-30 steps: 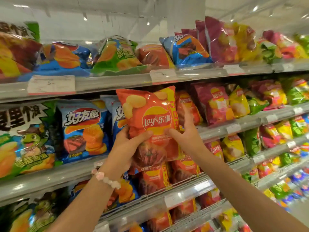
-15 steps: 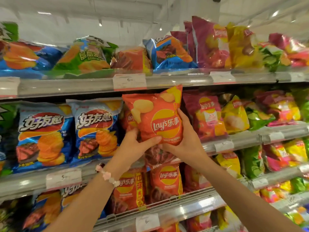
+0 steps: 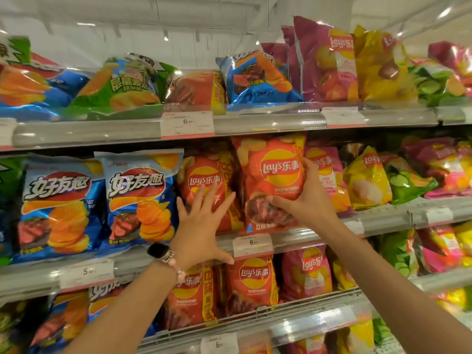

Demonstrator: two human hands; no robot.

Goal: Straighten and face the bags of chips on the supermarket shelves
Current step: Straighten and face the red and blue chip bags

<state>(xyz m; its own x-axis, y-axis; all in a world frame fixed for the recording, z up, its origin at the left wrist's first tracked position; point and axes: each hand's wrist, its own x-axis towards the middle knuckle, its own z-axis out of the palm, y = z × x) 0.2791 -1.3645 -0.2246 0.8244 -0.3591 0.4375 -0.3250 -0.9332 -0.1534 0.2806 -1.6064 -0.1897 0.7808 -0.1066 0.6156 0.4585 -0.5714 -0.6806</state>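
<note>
An orange-red Lay's bag stands upright at the front of the middle shelf, logo facing out. My right hand grips its right side, thumb across the lower front. A second orange-red Lay's bag stands just to its left, set a little further back. My left hand has its fingers spread and straight, resting flat against the lower front of that bag. A watch and a bead bracelet are on my left wrist.
Two blue ridged-chip bags stand left of the Lay's bags. Pink, yellow and green bags fill the shelf to the right. The top shelf holds slumped bags; more Lay's bags sit on the shelf below. Price tags line the shelf edges.
The orange-red bag moved from mid-air in both hands onto the middle shelf. My left hand let go of it and now presses flat on the neighbouring bag.
</note>
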